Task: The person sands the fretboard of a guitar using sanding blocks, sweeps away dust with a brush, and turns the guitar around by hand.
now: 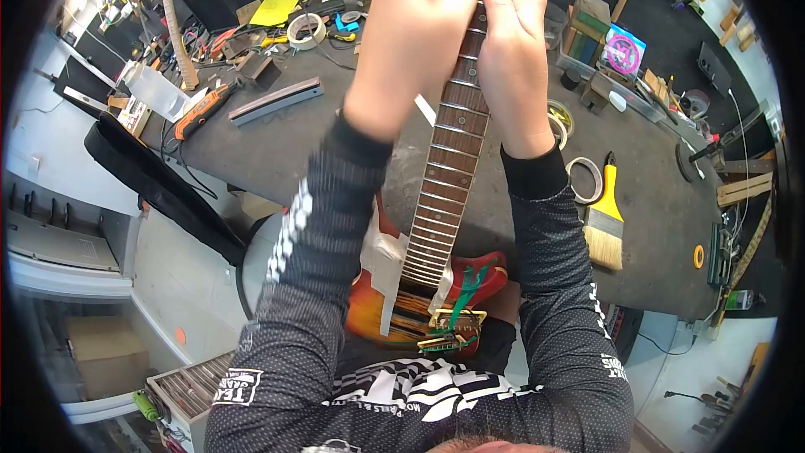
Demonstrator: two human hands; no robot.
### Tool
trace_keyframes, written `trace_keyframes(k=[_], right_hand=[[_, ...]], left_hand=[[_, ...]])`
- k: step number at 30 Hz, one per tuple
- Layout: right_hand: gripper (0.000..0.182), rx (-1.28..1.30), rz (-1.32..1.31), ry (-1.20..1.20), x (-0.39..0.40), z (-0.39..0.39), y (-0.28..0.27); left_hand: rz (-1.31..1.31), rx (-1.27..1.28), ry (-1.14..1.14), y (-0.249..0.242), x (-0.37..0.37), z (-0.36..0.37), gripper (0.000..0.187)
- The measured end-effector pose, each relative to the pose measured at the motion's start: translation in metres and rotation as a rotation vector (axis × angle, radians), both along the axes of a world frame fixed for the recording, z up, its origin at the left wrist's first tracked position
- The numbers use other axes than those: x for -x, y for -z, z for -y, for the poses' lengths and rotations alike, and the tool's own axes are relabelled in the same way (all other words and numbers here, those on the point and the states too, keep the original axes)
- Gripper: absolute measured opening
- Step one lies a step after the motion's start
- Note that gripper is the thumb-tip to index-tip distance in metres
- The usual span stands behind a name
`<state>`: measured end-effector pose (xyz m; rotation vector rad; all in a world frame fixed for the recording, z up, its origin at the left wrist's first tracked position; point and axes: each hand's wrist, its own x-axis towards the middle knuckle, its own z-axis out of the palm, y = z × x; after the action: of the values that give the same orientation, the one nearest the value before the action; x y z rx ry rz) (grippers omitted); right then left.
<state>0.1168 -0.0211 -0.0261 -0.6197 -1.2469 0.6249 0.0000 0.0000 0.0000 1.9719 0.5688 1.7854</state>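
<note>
Head view: your guitar [455, 147] slants neck-first over the bench [662, 201], its brown, silver-fretted fretboard [444, 193] dot-inlaid, its red-and-amber body [367, 306] masked with whitish tape [388, 264]. Your right hand [513, 54] closes around the neck [468, 71]; your left hand [412, 46], blurred, curls alongside, its hold impossible to tell.

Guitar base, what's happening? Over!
Left hand blurred at electric guitar's neck; right hand gripping it. Fretboard facing up, pale tape beside its lower end. Paintbrush off right, out of the way.
</note>
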Motion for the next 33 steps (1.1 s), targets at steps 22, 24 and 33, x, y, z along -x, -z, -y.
trace_keyframes(k=[22,24,33], right_hand=[[0.044,-0.020,0.006,0.042,0.004,0.009,-0.008],[0.044,0.009,0.007,0.023,-0.002,-0.004,0.008],[0.043,-0.027,-0.012,0.049,0.005,-0.004,0.007]], left_hand=[[-0.174,0.149,-0.102,0.025,0.014,0.023,0.059],[-0.182,0.115,-0.059,-0.024,0.002,-0.015,0.039],[-0.172,0.310,-0.118,0.093,0.040,0.107,0.074]])
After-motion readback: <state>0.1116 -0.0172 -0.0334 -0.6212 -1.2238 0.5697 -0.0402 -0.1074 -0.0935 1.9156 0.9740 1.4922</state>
